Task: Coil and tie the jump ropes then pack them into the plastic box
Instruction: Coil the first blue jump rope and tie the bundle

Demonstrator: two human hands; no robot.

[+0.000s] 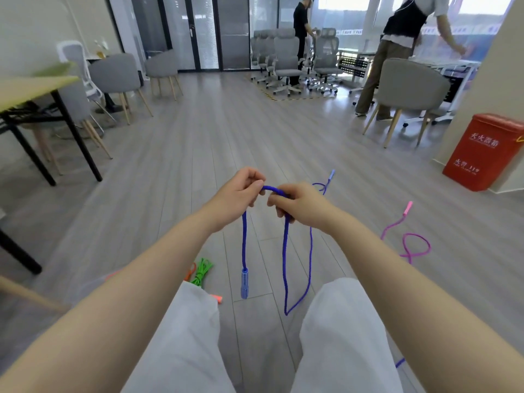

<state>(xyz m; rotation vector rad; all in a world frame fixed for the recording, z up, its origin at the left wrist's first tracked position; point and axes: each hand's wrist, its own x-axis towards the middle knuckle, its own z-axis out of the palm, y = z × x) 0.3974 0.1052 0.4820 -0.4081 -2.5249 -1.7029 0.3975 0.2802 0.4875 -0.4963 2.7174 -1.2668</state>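
Both hands raised over the floor (198, 154). Left hand (238, 194) and right hand (300, 204), fingers curled, pinch the blue jump rope (285, 265); a short arc spans between them. One handle (244, 283) hangs below the left hand; a loop dangles beneath the right.

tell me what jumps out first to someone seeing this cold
Both hands at centre: the left hand and right hand pinch a blue jump rope, its loops and one handle dangling toward the floor. A pink rope lies loose at the right, and a red bin stands by the right wall.
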